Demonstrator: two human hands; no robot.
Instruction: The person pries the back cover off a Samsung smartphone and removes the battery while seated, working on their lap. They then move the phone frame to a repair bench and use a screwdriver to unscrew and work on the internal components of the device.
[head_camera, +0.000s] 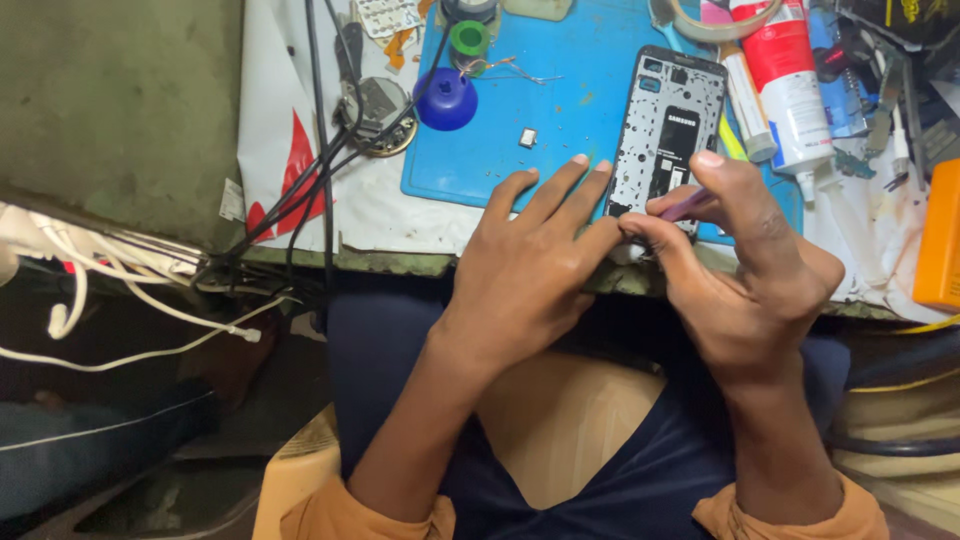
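Both hands (620, 270) pinch a purple tool (688, 205) against the opened phone (668, 130), glue tube (790, 80) just beside.

light: bright, even on the bench | below the bench edge: dim, shadowed | focus: sharp, slight softness at edges

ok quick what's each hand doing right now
left hand: open, fingers flat on the opened phone
right hand: closed, pinching a thin purple tool

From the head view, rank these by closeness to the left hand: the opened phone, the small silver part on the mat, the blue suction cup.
1. Opened phone, touching the left hand at its fingertips, right side.
2. Small silver part, on the blue mat just above.
3. Blue suction cup, mat's upper left.
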